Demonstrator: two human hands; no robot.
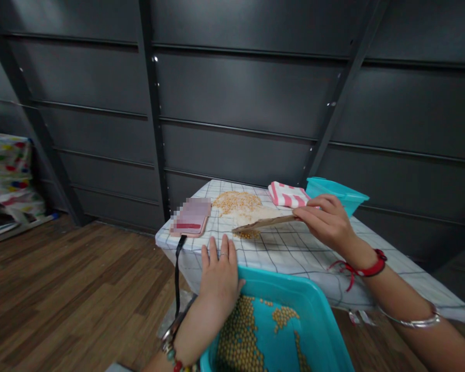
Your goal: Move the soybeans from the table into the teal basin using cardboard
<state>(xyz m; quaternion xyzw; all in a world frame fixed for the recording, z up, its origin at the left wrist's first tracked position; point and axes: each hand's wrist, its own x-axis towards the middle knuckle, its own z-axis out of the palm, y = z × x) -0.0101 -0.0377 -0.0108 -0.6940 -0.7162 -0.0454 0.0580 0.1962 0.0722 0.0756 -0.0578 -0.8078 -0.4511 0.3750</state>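
My left hand (219, 271) lies flat with fingers together on the front edge of the checked tablecloth (294, 248), just above the rim of a teal tub (313, 330) that holds yellow beans (240, 336). My right hand (327, 219) grips one end of a brown cardboard strip (261, 223). The strip's far end rests on the cloth over a few beans, near a heap of yellow grains and white powder (240, 204).
A pink phone case (191, 217) with a black strap lies at the table's left corner. A pink-striped cloth (289, 195) and a second teal container (339, 194) sit at the back. Dark metal panels stand behind; wooden floor and patterned bags (5, 175) lie left.
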